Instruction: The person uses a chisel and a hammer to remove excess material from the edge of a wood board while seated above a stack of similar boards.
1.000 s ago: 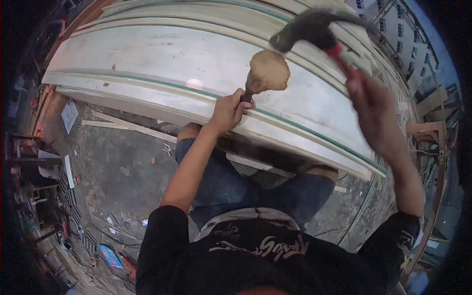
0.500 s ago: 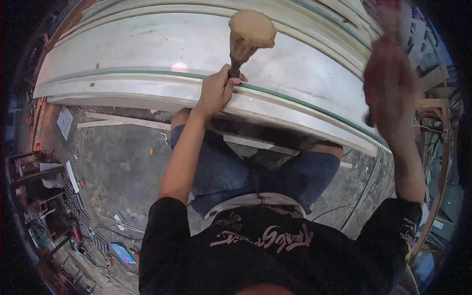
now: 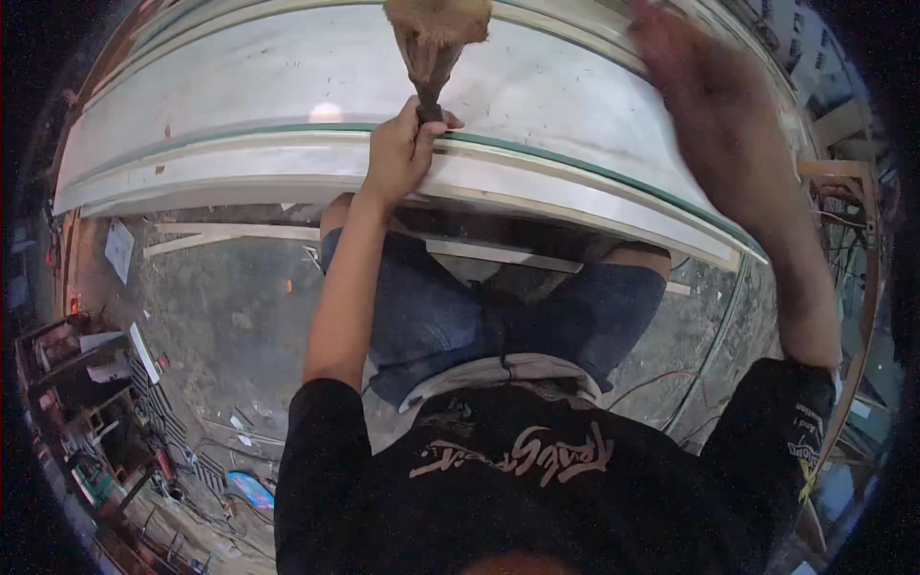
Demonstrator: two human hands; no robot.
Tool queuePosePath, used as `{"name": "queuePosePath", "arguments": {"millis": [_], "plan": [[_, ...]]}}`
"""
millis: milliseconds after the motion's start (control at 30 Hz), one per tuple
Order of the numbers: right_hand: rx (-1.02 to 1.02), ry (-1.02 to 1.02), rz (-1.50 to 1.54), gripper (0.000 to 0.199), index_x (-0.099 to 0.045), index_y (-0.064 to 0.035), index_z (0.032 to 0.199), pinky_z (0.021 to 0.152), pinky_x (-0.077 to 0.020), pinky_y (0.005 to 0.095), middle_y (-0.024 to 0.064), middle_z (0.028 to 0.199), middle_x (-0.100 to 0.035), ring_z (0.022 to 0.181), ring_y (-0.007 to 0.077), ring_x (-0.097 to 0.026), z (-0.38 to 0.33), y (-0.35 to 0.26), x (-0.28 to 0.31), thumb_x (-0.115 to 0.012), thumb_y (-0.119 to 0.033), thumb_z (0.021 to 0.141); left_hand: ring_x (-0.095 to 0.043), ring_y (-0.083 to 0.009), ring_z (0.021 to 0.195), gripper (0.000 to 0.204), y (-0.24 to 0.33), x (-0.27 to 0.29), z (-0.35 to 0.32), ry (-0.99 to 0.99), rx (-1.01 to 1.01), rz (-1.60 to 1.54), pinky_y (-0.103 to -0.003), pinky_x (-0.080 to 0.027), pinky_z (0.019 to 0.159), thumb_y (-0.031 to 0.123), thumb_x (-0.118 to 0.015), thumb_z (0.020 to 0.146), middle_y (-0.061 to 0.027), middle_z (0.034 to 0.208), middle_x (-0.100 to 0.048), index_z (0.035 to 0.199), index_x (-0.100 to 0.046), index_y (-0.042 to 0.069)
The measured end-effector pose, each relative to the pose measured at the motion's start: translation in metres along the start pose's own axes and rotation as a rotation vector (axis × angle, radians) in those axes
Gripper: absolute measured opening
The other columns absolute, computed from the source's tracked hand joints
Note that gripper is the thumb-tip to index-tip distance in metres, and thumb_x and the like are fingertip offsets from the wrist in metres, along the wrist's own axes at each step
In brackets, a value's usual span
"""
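My left hand (image 3: pixel 401 153) is closed around the narrow neck of what looks like a chisel (image 3: pixel 433 57), held upright at the near edge of a pale, long panel (image 3: pixel 287 86). Its brown wooden handle flares toward me and ends in a wide, frayed, flattened top, cut off by the upper picture edge. The blade end is hidden. My right hand (image 3: pixel 714 120) is raised over the panel's right side, smeared by motion. It appears closed, with a blurred reddish shape at its upper end that I cannot make out.
A green strip (image 3: pixel 594 177) runs along the near edge of the panel. Thin wood strips (image 3: pixel 230 230) lie on the grey floor below. A cluttered wooden shelf (image 3: pixel 86 383) stands at left, and a wooden frame (image 3: pixel 843 171) at right. A cable (image 3: pixel 661 376) crosses the floor.
My right hand has swung leftward and up, closer to the chisel. My left hand and the chisel now appear slightly further left and higher as the view shifted.
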State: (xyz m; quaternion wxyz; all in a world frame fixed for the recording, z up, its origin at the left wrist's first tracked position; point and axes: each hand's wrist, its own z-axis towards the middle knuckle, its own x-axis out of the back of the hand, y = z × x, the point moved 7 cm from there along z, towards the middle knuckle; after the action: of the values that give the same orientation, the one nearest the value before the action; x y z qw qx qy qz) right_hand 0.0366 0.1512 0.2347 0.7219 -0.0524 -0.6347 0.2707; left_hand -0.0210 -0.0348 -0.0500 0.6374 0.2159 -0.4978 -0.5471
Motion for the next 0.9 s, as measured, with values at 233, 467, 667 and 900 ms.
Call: {"name": "queuePosePath", "arguments": {"millis": [233,467,667,900], "plan": [[0.432,0.075,-0.325,0.039,-0.063,0.0005,0.116,0.073,-0.0455,0.0288,0.0020,0.086,-0.063,0.079,0.0090,-0.054,0.005,0.012,0.007,-0.056,-0.037,0.109,-0.074,-0.0317,0.079,0.019,0.002,0.004,0.004,0.047,-0.035,-0.017,-0.040,-0.056,0.072,0.025,-0.057,0.105,-0.0099,0.091,-0.076,0.109,-0.062,0.006],[0.212,0.170,-0.095,0.036,-0.067,-0.0037,0.102,0.055,-0.0435,0.0265,-0.0001,0.067,-0.053,0.062,0.0089,-0.050,-0.002,0.019,0.036,-0.054,-0.037,0.109,-0.073,-0.0325,0.084,0.018,0.002,-0.004,0.000,-0.031,-0.034,0.199,-0.043,-0.054,0.073,0.028,-0.061,0.103,-0.0092,0.092,-0.076,0.103,-0.066,0.011],[-0.273,0.117,-0.011,0.042,-0.060,-0.0087,0.086,0.042,-0.0386,0.0294,-0.0042,0.058,-0.045,0.047,0.0085,-0.045,0.003,0.058,0.020,-0.053,-0.043,0.109,-0.072,-0.0329,0.082,0.028,-0.003,-0.006,0.000,0.003,-0.039,0.198,-0.043,-0.053,0.072,0.037,-0.059,0.104,-0.0098,0.088,-0.075,0.101,-0.066,0.010],[-0.305,-0.498,0.314,0.056,-0.052,-0.0093,0.071,0.039,-0.0334,0.0278,-0.0016,0.055,-0.044,0.040,0.0083,-0.040,0.045,0.221,-0.148,-0.051,-0.053,0.106,-0.072,-0.0334,0.081,0.033,-0.004,-0.006,-0.003,0.030,0.016,0.216,-0.043,-0.054,0.072,0.043,-0.067,0.098,-0.0096,0.086,-0.075,0.099,-0.067,0.010]]}}
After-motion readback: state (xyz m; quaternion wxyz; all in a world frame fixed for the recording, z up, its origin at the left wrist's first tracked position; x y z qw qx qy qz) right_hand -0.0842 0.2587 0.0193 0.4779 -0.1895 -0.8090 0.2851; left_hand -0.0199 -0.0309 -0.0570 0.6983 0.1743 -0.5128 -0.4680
